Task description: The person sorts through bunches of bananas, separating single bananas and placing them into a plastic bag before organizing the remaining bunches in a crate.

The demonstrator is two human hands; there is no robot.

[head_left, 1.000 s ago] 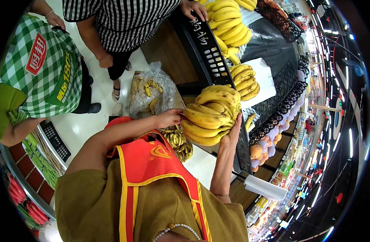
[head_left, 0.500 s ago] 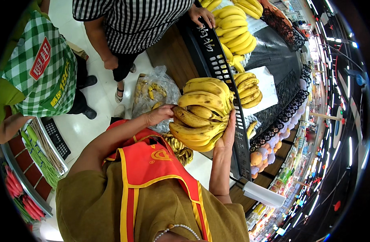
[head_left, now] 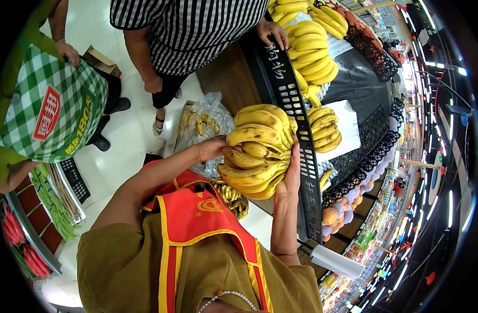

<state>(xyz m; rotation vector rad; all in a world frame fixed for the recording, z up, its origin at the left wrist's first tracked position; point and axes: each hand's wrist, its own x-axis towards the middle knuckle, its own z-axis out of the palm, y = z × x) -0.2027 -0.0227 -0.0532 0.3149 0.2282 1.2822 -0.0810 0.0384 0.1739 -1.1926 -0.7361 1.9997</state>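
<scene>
A large bunch of ripe bananas (head_left: 257, 151), yellow with brown spots, is held up in front of my chest. My right hand (head_left: 290, 175) supports it from the right at the stem side, thumb pointing up along it. At its left edge my left hand (head_left: 212, 148) grips with the fingers tucked in among the fruit, their tips hidden. Below the bunch, more browned bananas (head_left: 233, 201) show past my red apron. Beyond my left hand stands a box lined with clear plastic (head_left: 214, 104), with a few spotted bananas inside.
A black slotted display rail (head_left: 291, 104) runs along my right; behind it lie yellow banana bunches (head_left: 314, 52), a spotted bunch (head_left: 324, 129) and net-wrapped round fruit (head_left: 330, 215). A person in stripes (head_left: 184, 31) touches the rail ahead. Another in a green checked apron (head_left: 56, 109) stands left, near a vegetable shelf (head_left: 51, 201).
The view has shifted slightly. My hands still hold the banana bunch, nearly unmoved. The person in the checked apron has turned, and a hand now shows at the apron's top.
</scene>
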